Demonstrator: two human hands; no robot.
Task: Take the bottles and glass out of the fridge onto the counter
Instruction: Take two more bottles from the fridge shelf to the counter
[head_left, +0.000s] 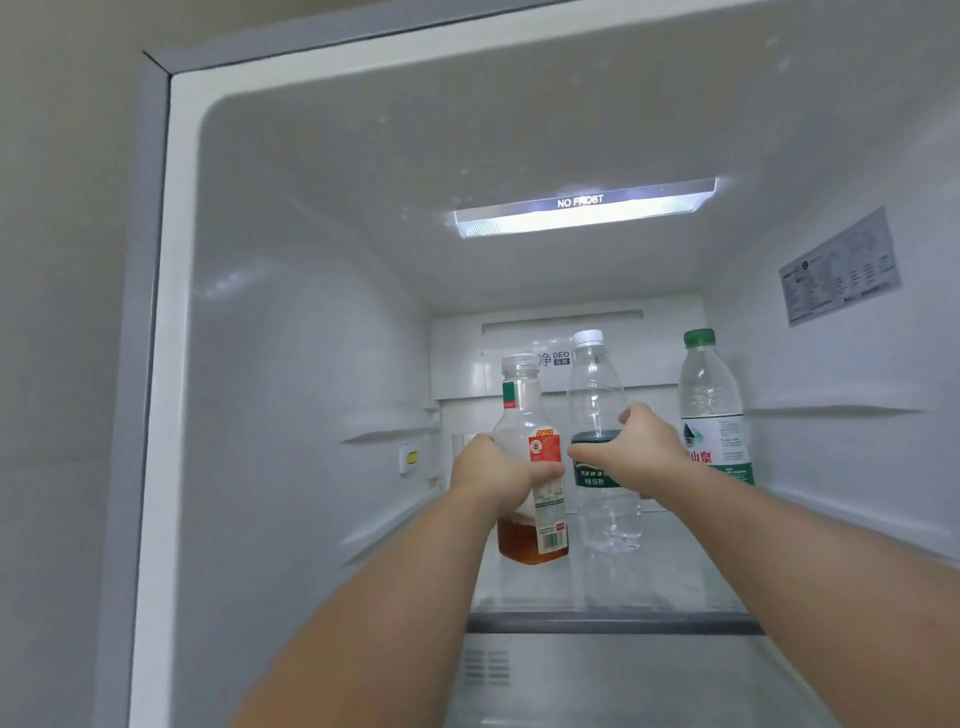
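Three bottles up on the glass fridge shelf (675, 582). On the left, a clear plastic bottle with brown liquid at the bottom and a red label (530, 467), gripped round its middle by the left hand (493, 475), fingers curled tight on it. Just beside it, a clear plastic bottle with a white cap and dark green band (597, 431), right hand (636, 449) wrapped round the band, thumb in front, fingers behind. Farther right, apart, a clear bottle with a green cap (709, 405), untouched. Above, a bright light strip (582, 208) marked NO FROST. On the right wall, a paper sticker (841, 265).
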